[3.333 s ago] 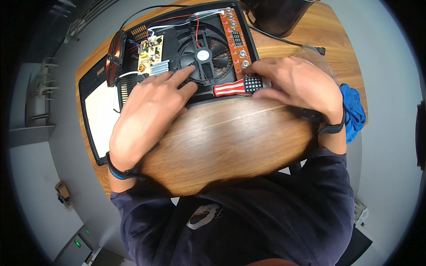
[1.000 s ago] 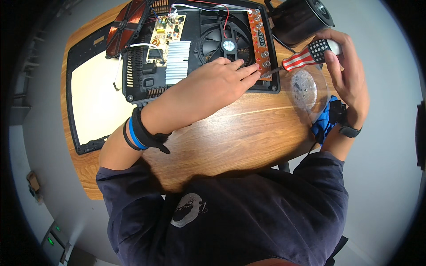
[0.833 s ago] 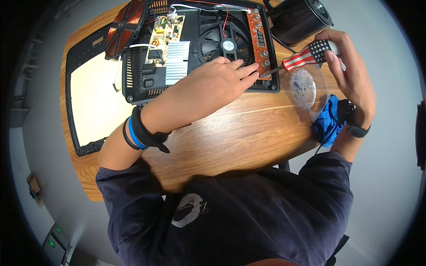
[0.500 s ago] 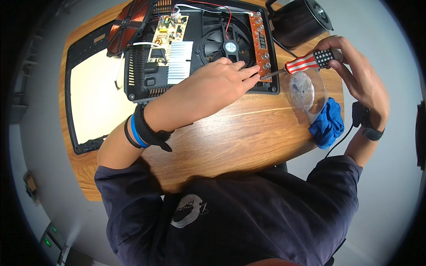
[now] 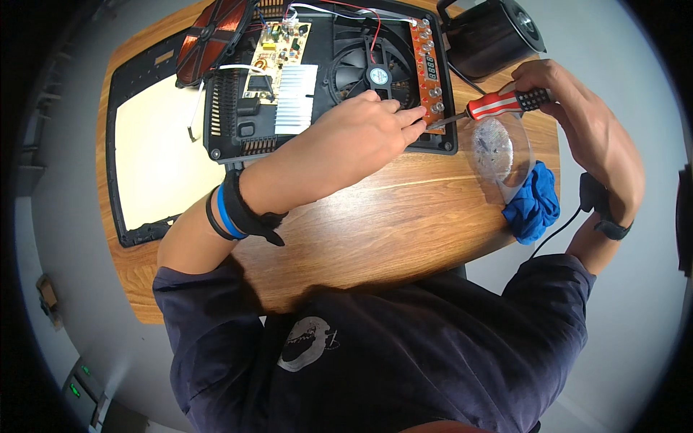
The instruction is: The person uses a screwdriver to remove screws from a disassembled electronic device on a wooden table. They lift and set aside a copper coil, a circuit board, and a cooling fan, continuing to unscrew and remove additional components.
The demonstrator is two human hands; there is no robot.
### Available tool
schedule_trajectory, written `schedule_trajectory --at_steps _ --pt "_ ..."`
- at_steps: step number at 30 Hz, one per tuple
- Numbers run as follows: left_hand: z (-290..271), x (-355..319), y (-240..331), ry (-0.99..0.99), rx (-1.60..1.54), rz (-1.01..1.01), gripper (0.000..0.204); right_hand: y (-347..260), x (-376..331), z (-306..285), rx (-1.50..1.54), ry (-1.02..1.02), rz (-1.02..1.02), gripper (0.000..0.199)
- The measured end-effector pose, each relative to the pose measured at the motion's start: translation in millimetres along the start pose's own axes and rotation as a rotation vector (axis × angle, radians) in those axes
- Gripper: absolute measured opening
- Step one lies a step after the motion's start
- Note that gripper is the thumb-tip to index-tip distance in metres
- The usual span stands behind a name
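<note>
My right hand [image 5: 577, 115] is closed round the handle of a screwdriver [image 5: 494, 105], which has red and white stripes and a dark starry end. Its metal shaft points left, with the tip at the near end of a narrow orange circuit board [image 5: 433, 119]. My left hand [image 5: 368, 133] reaches across from the left, its fingers stretched out and the fingertips touching that same end beside the tip. What lies under them is hidden. The board sits along the right side of an opened black appliance housing [image 5: 328, 148], next to a black fan [image 5: 354, 76].
The housing also holds a silver heatsink [image 5: 295, 99] and a tan circuit board [image 5: 278, 54]. A copper coil [image 5: 213, 45] leans at its left, near a black-framed panel [image 5: 159, 155]. At right are a black kettle [image 5: 485, 40], a clear plastic dish [image 5: 498, 151] and a blue cloth [image 5: 534, 202].
The screwdriver handle has turned, showing different stripes. My right hand has shifted slightly right and its wrist has turned. My left hand stays at the board's near end.
</note>
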State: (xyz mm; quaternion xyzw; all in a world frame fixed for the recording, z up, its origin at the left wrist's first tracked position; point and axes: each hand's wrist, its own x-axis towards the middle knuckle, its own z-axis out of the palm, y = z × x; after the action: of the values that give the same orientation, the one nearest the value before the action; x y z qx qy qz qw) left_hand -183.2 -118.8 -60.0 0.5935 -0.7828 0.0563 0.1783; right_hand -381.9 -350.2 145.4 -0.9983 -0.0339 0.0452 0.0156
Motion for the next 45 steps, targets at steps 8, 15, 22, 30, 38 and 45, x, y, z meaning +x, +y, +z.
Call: schedule_trajectory --at_steps 8,15,22,30,38,45 --pt "-5 -4 0 0.007 0.025 0.036 0.063 0 4 -2 -0.025 -0.010 -0.037 0.034" --pt "-7 -5 1 0.014 -0.019 0.047 0.067 -4 2 -2 -0.035 -0.014 -0.001 0.033" --pt "-13 -3 2 -0.021 0.003 0.037 0.067 -11 3 -9 -0.014 -0.049 0.011 0.038" --pt "-5 -4 1 0.011 0.069 0.056 0.064 -12 1 -7 -0.040 -0.023 -0.038 0.041" --pt "-6 -5 1 0.045 -0.016 0.040 0.060 -13 3 -4 -0.049 0.021 -0.087 0.041" --pt "-1 -4 2 0.040 0.004 0.020 0.058 -18 5 -11 -0.009 -0.045 -0.057 0.042"
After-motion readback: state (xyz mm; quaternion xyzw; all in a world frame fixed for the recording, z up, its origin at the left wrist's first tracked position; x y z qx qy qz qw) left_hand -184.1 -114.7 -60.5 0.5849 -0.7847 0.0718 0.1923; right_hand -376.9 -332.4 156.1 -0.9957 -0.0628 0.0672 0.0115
